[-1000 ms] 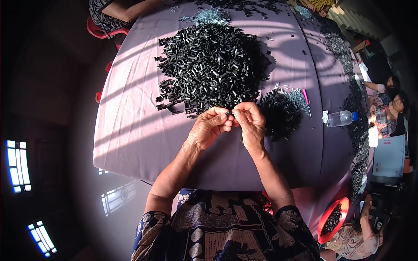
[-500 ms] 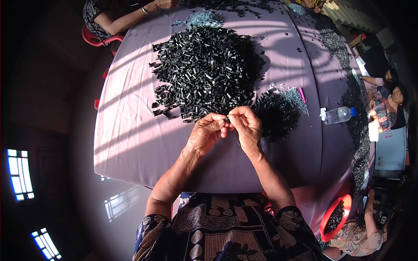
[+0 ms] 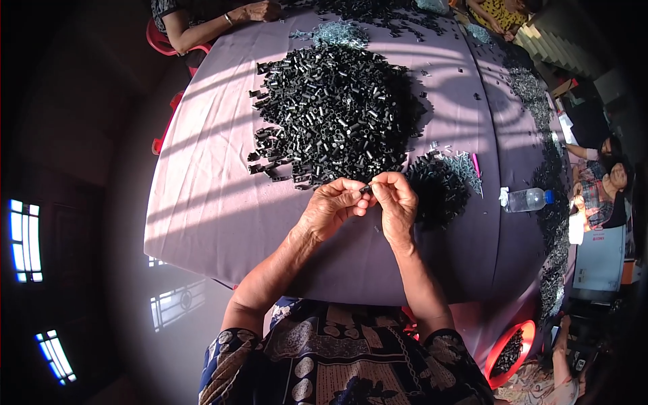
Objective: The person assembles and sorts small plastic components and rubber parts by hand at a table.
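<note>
In front of me, my left hand (image 3: 332,206) and my right hand (image 3: 397,208) meet at the fingertips. Between them they pinch a small black piece (image 3: 365,189), mostly covered by the fingers. Just beyond lies a large heap of short black tubular plastic parts (image 3: 337,111). To the right of my right hand is a smaller, darker pile of black parts (image 3: 437,194), partly in shadow. Small pale bluish pieces (image 3: 464,169) lie along its far right edge, beside a thin pink tool (image 3: 476,164).
A purple cloth (image 3: 202,223) covers the table. A clear bottle with a blue cap (image 3: 526,200) lies on its side at the right. More pale pieces (image 3: 341,32) lie behind the heap. A red basin (image 3: 491,378) holds black parts. Other people sit around the table.
The view has shifted slightly, so the table's things appear further right. My hands stay together at the near edge of the heap, still pinching a small black piece.
</note>
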Available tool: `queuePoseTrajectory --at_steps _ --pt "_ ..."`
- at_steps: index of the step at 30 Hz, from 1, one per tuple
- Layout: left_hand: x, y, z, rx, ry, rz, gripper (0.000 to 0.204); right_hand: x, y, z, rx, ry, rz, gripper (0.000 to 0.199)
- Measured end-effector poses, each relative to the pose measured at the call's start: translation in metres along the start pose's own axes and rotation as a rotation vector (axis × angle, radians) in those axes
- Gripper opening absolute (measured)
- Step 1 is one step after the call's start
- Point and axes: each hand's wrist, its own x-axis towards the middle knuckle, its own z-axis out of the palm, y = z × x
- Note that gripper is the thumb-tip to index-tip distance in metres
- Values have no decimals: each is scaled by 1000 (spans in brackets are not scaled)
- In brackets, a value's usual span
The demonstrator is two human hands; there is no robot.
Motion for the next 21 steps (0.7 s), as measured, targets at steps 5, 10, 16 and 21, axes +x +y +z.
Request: queuePoseTrajectory --at_steps 5,10,16,21 --pt "-1 -1 -5 -16 -9 1 11 -2 2 3 10 6 11 7" --pt "1 -3 -10 2 -28 30 11 0 4 4 2 -23 -3 7" --pt "3 -5 -14 41 -60 70 12 -1 6 2 -22 -35 -35 6" --pt "3 -6 -12 47 -69 83 12 -2 5 3 -44 -37 -50 6"
